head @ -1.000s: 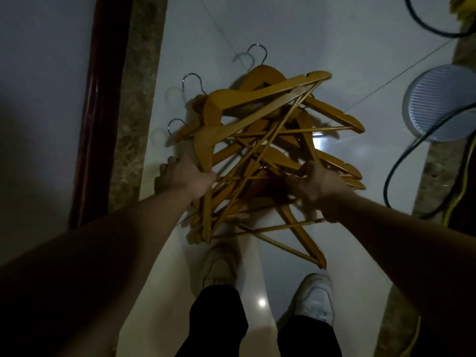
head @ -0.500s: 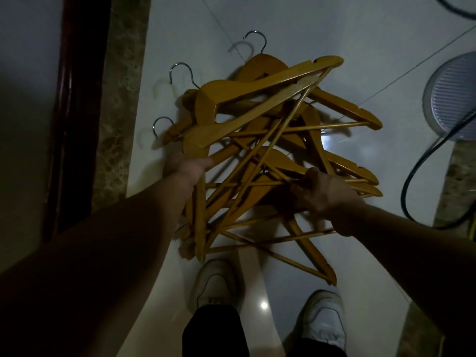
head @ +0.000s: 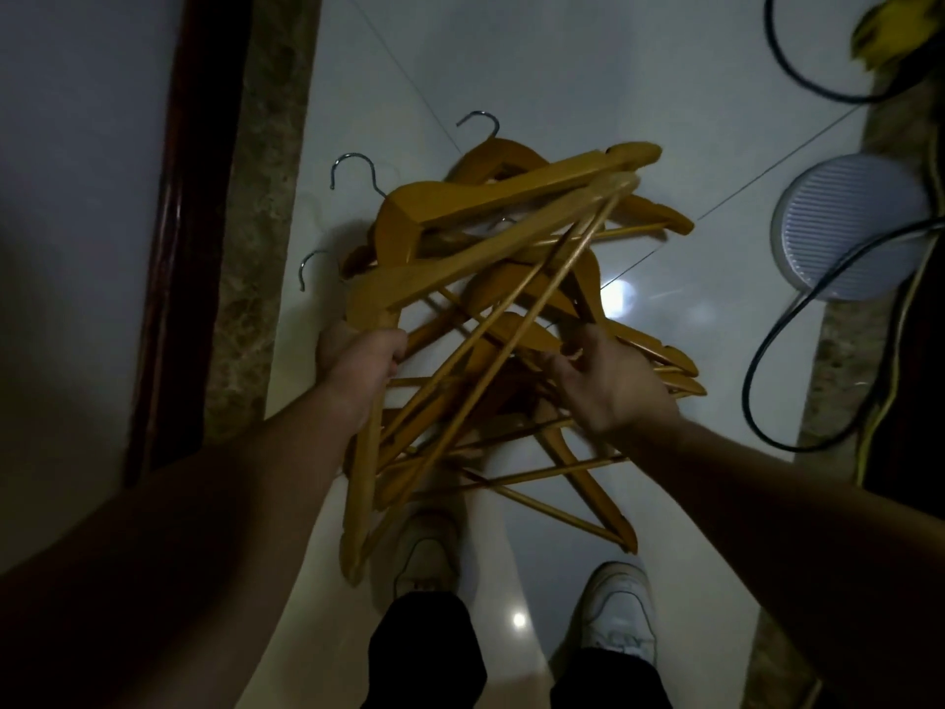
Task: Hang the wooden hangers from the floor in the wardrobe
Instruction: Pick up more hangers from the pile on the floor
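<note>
A tangled bundle of several wooden hangers with metal hooks hangs above the white tiled floor, in front of my legs. My left hand grips the bundle at its left side, fingers curled round the neck of a hanger. My right hand is at the bundle's right side with its fingers spread and only the tips touching a hanger arm. The lower hanger ends reach down over my shoes. No wardrobe is in view.
A dark wooden frame and a marble strip run along the left. A round ribbed white disc, a black cable and a yellow cable lie to the right. My white shoes stand below.
My right hand has loosened from a firm grip to spread fingers. The bundle has risen and tilted, held mostly by my left hand.
</note>
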`<state>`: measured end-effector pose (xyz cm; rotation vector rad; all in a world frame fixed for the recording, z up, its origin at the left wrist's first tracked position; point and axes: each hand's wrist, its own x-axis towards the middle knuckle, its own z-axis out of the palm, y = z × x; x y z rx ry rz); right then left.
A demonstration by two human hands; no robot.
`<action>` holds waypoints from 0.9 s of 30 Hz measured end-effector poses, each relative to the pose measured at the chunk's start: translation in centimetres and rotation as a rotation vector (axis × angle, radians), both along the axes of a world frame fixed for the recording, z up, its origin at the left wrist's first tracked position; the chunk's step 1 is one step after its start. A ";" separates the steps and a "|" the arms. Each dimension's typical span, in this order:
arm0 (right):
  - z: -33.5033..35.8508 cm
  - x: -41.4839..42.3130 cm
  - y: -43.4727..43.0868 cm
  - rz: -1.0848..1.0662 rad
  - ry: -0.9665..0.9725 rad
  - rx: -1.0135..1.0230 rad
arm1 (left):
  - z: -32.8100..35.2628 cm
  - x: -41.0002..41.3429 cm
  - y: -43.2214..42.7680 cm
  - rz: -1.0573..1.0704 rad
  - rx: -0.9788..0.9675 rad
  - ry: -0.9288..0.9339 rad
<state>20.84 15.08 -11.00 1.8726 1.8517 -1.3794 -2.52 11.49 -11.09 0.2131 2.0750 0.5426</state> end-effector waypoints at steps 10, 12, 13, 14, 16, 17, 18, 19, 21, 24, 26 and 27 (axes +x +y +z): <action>15.8 0.9 4.6 0.280 -0.080 0.659 | 13.4 -0.3 2.8 -0.266 0.128 0.073; 19.2 0.9 6.3 0.325 -0.105 0.725 | 16.7 -0.1 4.2 -0.283 0.134 0.102; 21.0 0.8 7.1 0.326 -0.105 0.759 | 18.4 0.1 4.8 -0.293 0.140 0.109; 22.9 0.7 7.9 0.306 -0.102 0.795 | 20.1 0.3 5.3 -0.312 0.148 0.110; 26.7 0.5 9.6 0.233 -0.134 0.843 | 23.7 0.6 6.2 -0.390 0.185 0.126; 28.6 0.5 10.4 0.209 -0.181 0.827 | 25.5 0.8 6.5 -0.438 0.204 0.137; 30.5 0.5 11.2 0.205 -0.235 0.775 | 27.4 0.9 6.9 -0.485 0.218 0.148; 32.4 0.6 12.0 0.213 -0.278 0.697 | 29.4 1.1 7.2 -0.534 0.231 0.156; 36.2 1.2 13.2 0.245 -0.345 0.506 | 33.3 1.5 7.9 -0.629 0.255 0.146; 41.3 2.2 13.4 0.216 -0.370 0.364 | 39.3 2.2 8.8 -0.757 0.302 0.140; 44.4 2.9 12.9 0.100 -0.327 0.356 | 43.3 2.6 9.5 -0.799 0.349 0.149; 46.1 3.1 12.7 0.037 -0.301 0.373 | 45.4 2.9 9.9 -0.810 0.361 0.159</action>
